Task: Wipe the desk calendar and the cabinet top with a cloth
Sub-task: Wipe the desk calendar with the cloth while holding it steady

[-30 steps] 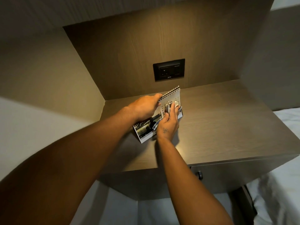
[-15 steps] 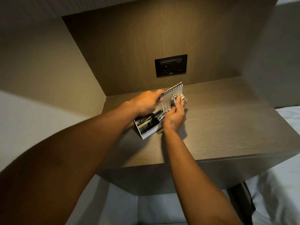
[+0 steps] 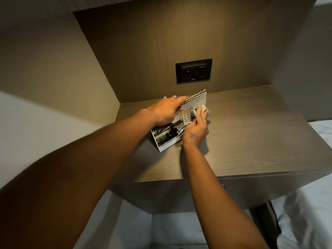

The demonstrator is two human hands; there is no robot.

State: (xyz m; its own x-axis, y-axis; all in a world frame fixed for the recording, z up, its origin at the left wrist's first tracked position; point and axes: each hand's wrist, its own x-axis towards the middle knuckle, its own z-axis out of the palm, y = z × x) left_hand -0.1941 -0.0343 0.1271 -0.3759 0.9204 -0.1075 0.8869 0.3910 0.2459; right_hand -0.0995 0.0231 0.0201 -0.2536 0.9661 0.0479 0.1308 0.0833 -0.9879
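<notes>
A spiral-bound desk calendar [image 3: 166, 136] with a dark photo and a date grid stands tilted on the brown wooden cabinet top [image 3: 251, 137], near its back left corner. My left hand [image 3: 166, 111] lies over the calendar's upper left edge by the spiral and steadies it. My right hand [image 3: 196, 129] presses a bunched grey checked cloth [image 3: 198, 110] against the upper right of the calendar's front page. Part of the page is hidden behind both hands.
A black wall socket [image 3: 193, 71] sits in the wooden back panel above the calendar. A side wall closes the left of the niche. White bedding [image 3: 309, 212] lies to the right, below the cabinet's front edge.
My right hand has slid the cloth up and to the right across the calendar page. My left hand has stayed on the top edge.
</notes>
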